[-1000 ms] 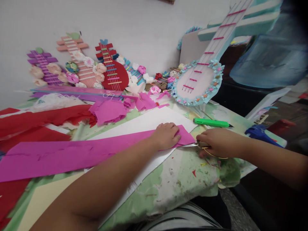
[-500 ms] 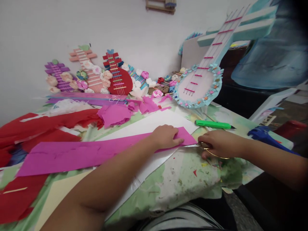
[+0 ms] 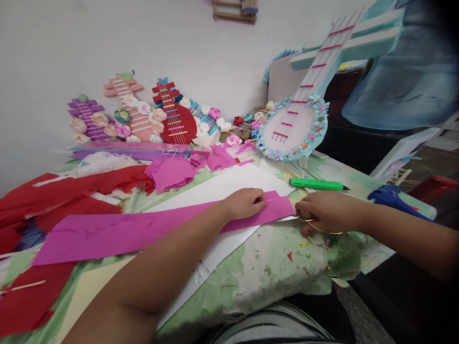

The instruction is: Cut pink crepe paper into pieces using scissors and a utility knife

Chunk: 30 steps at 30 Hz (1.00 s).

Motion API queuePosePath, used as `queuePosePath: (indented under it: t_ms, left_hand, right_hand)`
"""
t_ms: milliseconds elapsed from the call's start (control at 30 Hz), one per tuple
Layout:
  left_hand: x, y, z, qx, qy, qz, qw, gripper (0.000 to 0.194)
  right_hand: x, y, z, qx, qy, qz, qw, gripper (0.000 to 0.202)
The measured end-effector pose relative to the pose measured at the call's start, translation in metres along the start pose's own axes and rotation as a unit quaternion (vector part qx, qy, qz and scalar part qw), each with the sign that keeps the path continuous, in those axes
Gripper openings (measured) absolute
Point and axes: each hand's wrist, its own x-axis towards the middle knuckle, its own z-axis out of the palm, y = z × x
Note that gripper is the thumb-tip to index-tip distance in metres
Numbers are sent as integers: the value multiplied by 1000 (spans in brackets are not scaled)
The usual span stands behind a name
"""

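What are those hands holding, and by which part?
The right hand holds scissors by the gold handles; the left hand lies on pink paper, any grip unclear.

On my feed the light was soft and rather dim, its source out of frame, leaving the wall (image 3: 161,43) a dull grey and the space beneath the table (image 3: 332,168) nearly black. I saw the pink paper (image 3: 96,234) slightly soft-edged, while the blue plastic container (image 3: 401,91) looked smeared and stretched towards the edge, the upper right corner sinking into darkness.
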Motion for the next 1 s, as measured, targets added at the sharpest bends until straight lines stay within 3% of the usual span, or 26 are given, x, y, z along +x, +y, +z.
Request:
queuePosePath:
  t_ms: [733,1000]
  left_hand:
    - [3,-11,11,1,30,25,999,18]
    - [2,-14,9,-16,33,-1,999,16]
  right_hand:
    - [0,4,-2,-26,-40,-22,999,34]
    - [-2,4,-9,-25,-29,23,999,33]
